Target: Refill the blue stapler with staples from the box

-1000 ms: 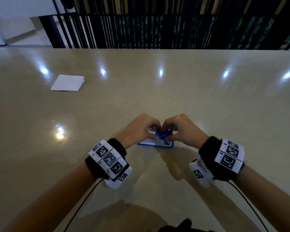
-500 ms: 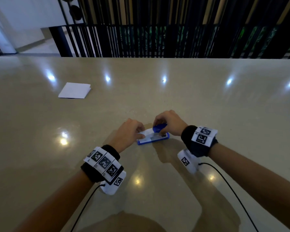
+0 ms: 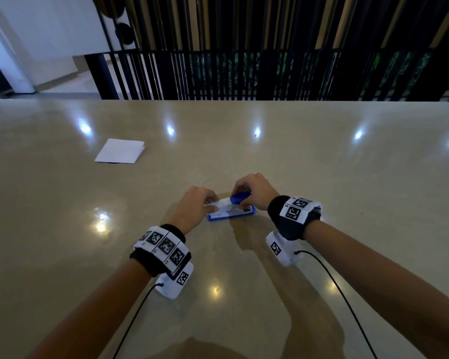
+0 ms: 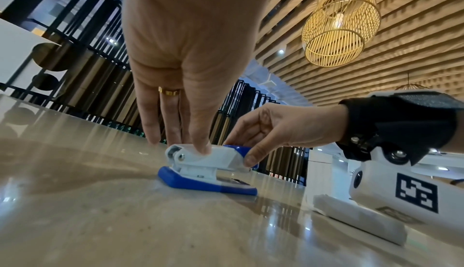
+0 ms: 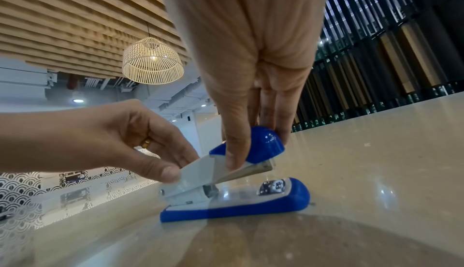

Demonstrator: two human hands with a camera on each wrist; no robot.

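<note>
Blue stapler (image 3: 231,212) flat on the tabletop (image 3: 347,203), right btwn both hands, near the front edge. Left hand (image 3: 195,211) at the hinge end: thumb and fingers pinching the white back part, seen best from the left wrist view (image 4: 198,152). Right hand (image 3: 252,193) at the nose end: thumb and fingers clamped on the blue cap (image 5: 261,144), top arm tipped up a bit over the blue base (image 5: 288,193). Both grips closed on the stapler, none free.

White paper stack (image 3: 119,151) far off to the left. No staple box in any view, so can't say where it is.

Looks like an early step: trying to open the top so staples can go in. No staples loaded yet, as far as can be told.

What could go wrong:
- Pulling the cap the wrong way: whole arm lifts w/ the metal rail (image 5: 251,170), tray stays shut.
- Spring snaps back, pinches a finger.
- Pressing down by mistake: fires a leftover staple.
- Weak hold at the hinge: base slides on the shiny tabletop.
- Both hands busy, so nothing free to fetch the box.
</note>
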